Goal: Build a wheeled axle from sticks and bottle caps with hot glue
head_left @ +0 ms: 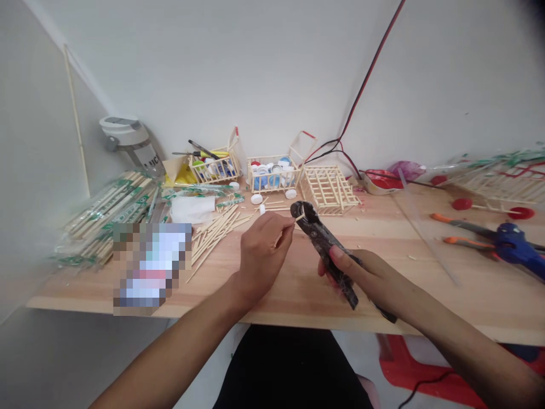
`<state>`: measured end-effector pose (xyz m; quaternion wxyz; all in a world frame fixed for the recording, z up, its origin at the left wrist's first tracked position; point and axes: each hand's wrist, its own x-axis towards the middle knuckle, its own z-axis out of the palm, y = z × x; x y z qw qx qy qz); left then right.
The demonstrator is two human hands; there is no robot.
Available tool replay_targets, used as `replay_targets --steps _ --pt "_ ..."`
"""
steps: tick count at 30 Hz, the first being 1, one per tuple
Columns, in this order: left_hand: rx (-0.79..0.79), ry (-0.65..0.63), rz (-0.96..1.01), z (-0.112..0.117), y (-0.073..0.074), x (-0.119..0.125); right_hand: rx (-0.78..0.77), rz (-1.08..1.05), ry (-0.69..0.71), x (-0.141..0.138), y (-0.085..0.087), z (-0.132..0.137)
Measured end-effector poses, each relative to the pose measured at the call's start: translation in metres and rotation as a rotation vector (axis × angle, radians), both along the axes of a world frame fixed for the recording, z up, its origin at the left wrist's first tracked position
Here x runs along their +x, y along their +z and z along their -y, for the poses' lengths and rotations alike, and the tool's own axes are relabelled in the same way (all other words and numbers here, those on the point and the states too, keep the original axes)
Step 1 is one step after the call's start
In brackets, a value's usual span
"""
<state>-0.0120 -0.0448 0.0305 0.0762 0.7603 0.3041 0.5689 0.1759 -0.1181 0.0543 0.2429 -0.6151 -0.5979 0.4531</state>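
My left hand [264, 244] is closed in a pinch on a short wooden stick [300, 217]; its tip lies at the jaws of a black hand cutter [315, 234]. Wrapped round the cutter's handles is my right hand [360, 267], with the thumb on top. The handles are spread apart, and the tool tilts up to the left over the table. Loose wooden sticks [216, 232] lie in a pile left of my left hand. Behind the cutter sits a stick-built basket frame [330, 187]. Most of the stick in my fingers is hidden.
Two small stick-built carts [272, 175] stand at the wall, filled with bottle caps. Bagged chopsticks [114, 210] and a blurred-out phone [155, 264] lie left on the wooden table [272, 309]. On the right are a blue glue gun [511, 241] and a red-wheeled frame [502, 187].
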Motion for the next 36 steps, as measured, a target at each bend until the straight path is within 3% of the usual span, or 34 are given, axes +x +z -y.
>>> replay_targets --steps 13,22,30,36 --pt "0.072 0.019 -0.023 -0.001 -0.001 -0.001 0.013 0.059 -0.030 -0.010 0.006 0.003" --pt "0.065 0.048 -0.070 0.000 -0.001 -0.002 0.108 0.150 -0.031 -0.011 0.003 0.004" --pt "0.160 0.101 -0.151 -0.001 -0.005 -0.003 0.210 0.268 -0.044 -0.014 0.002 0.003" --pt "0.151 0.097 -0.169 0.000 -0.004 -0.003 0.227 0.255 -0.034 -0.014 0.001 0.002"
